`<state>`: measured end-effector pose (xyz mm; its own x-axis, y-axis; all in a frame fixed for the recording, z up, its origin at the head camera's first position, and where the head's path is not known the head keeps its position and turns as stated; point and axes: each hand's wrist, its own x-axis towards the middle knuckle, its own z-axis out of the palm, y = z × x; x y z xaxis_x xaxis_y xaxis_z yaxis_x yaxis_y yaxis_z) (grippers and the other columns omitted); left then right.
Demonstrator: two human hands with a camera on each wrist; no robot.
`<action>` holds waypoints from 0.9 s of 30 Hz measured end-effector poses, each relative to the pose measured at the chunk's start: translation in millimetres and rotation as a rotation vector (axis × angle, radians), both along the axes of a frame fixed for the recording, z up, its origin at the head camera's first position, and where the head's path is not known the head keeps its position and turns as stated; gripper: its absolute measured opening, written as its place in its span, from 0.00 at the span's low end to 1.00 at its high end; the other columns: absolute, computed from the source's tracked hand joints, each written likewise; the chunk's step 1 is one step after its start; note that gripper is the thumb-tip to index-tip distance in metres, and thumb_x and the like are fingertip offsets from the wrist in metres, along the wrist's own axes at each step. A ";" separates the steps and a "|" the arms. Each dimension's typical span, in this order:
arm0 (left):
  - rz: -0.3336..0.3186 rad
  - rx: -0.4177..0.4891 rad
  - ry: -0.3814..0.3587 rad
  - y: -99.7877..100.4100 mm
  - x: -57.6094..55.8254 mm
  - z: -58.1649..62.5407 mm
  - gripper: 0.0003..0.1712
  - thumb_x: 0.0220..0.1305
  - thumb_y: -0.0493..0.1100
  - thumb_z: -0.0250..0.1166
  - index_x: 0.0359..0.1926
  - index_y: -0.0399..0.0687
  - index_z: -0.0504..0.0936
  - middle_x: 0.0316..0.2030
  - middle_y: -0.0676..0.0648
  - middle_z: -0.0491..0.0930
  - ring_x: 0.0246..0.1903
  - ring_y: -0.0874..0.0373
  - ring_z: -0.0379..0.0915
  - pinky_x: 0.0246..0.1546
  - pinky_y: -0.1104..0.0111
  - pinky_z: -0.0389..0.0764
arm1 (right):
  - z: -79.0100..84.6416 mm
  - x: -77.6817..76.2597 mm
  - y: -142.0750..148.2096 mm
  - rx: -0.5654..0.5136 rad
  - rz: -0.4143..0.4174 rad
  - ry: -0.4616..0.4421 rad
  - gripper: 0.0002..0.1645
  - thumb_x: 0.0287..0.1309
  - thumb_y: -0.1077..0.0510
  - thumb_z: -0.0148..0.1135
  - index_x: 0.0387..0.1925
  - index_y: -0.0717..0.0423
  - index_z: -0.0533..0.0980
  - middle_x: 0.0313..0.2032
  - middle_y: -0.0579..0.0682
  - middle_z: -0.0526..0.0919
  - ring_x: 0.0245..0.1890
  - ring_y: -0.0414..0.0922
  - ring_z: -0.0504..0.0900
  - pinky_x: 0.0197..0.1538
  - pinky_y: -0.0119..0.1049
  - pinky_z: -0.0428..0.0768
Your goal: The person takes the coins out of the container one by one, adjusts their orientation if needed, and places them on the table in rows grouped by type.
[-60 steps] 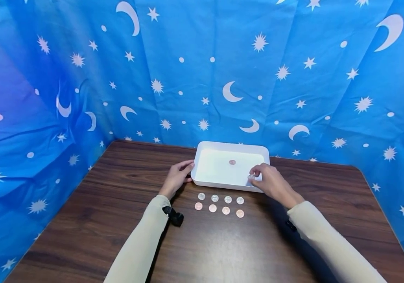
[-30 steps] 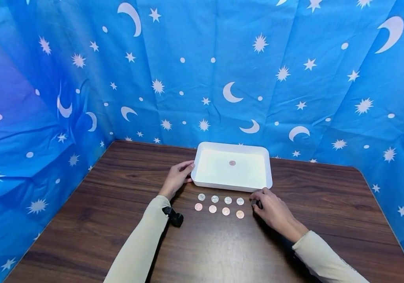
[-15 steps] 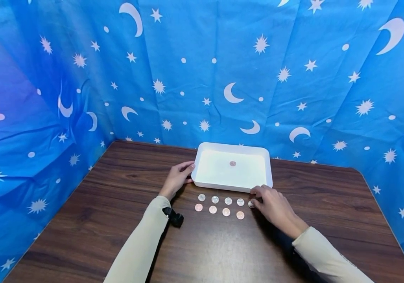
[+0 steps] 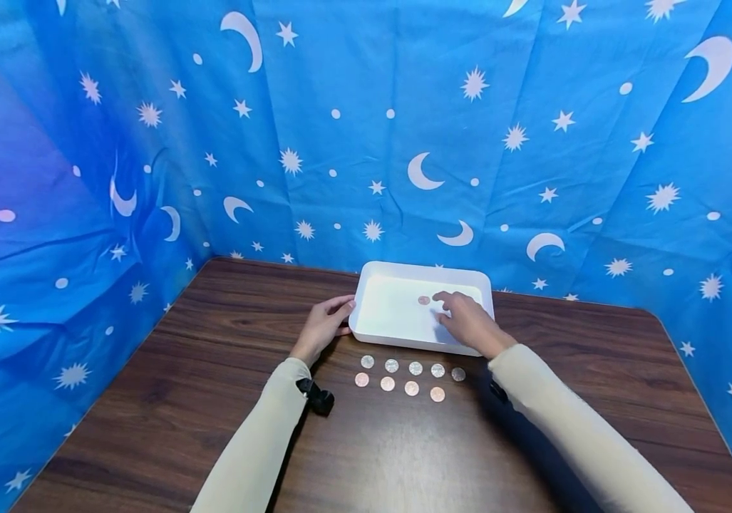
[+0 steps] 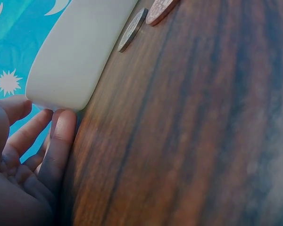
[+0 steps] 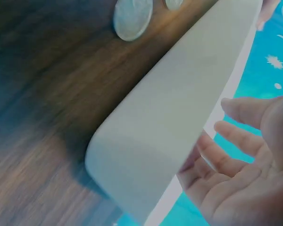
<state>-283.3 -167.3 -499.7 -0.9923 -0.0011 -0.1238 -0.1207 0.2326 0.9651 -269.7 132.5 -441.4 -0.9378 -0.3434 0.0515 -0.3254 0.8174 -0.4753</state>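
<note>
A white rectangular tray (image 4: pixel 391 342) stands toward the back of the wooden table. One copper-coloured coin (image 4: pixel 424 300) lies on the tray's floor. My left hand (image 4: pixel 321 329) is at the tray's left end, its thumb by the rim and its fairly straight fingertips against the outer wall. My right hand (image 4: pixel 468 322) is over the tray's right part, index finger stretched toward the copper coin and fingers apart, holding nothing. In front of the tray lies a row of silver-coloured coins (image 4: pixel 415 368), ending at the right with a darker-looking silver coin (image 4: pixel 458 374). Below is a row of copper-coloured coins (image 4: pixel 411 388).
The brown wooden table (image 4: pixel 212 399) runs back to a blue cloth (image 4: pixel 340 142) printed with moons and stars. Cloth hangs at the left and right too. A black strap device (image 4: pixel 316 396) sits on the left sleeve.
My right hand sets a silver coin at the right end of the upper row, lets it go, then moves up and left over the tray. My left hand stays at the tray's end.
</note>
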 end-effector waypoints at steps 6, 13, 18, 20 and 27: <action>-0.010 -0.004 0.010 1.1 1.2 1.3 0.25 0.81 0.50 0.59 0.71 0.46 0.78 0.67 0.39 0.77 0.56 0.50 0.79 0.42 0.73 0.84 | -7.9 -19.5 -6.8 -0.039 0.015 -0.089 0.23 0.71 0.69 0.59 0.65 0.66 0.78 0.48 0.65 0.87 0.36 0.51 0.80 0.42 0.45 0.79; -0.005 -0.013 0.009 -0.2 3.3 0.9 0.24 0.82 0.50 0.59 0.71 0.47 0.78 0.67 0.39 0.77 0.56 0.50 0.79 0.41 0.73 0.84 | -17.3 -32.4 -10.4 -0.070 -0.006 -0.148 0.24 0.72 0.70 0.56 0.66 0.64 0.78 0.50 0.62 0.87 0.28 0.47 0.74 0.32 0.36 0.73; -0.005 -0.001 0.005 0.6 2.4 0.0 0.25 0.81 0.50 0.59 0.71 0.47 0.78 0.67 0.39 0.77 0.55 0.51 0.79 0.41 0.74 0.84 | -18.6 -31.2 -11.4 -0.034 0.006 -0.110 0.24 0.70 0.71 0.57 0.66 0.63 0.79 0.57 0.64 0.84 0.36 0.50 0.76 0.40 0.40 0.75; -0.007 0.001 0.004 0.6 2.0 0.2 0.25 0.81 0.50 0.59 0.71 0.47 0.78 0.67 0.39 0.77 0.55 0.51 0.79 0.41 0.74 0.84 | -18.3 -27.3 -12.8 -0.015 0.012 -0.098 0.25 0.70 0.70 0.57 0.66 0.61 0.80 0.52 0.65 0.84 0.37 0.51 0.74 0.41 0.42 0.75; -0.008 0.010 -0.003 -0.5 1.1 0.1 0.25 0.81 0.51 0.59 0.71 0.47 0.78 0.67 0.39 0.76 0.57 0.50 0.79 0.42 0.73 0.84 | -19.0 -11.9 -20.2 0.056 0.054 -0.026 0.21 0.70 0.66 0.63 0.63 0.59 0.82 0.43 0.61 0.83 0.35 0.49 0.73 0.40 0.43 0.77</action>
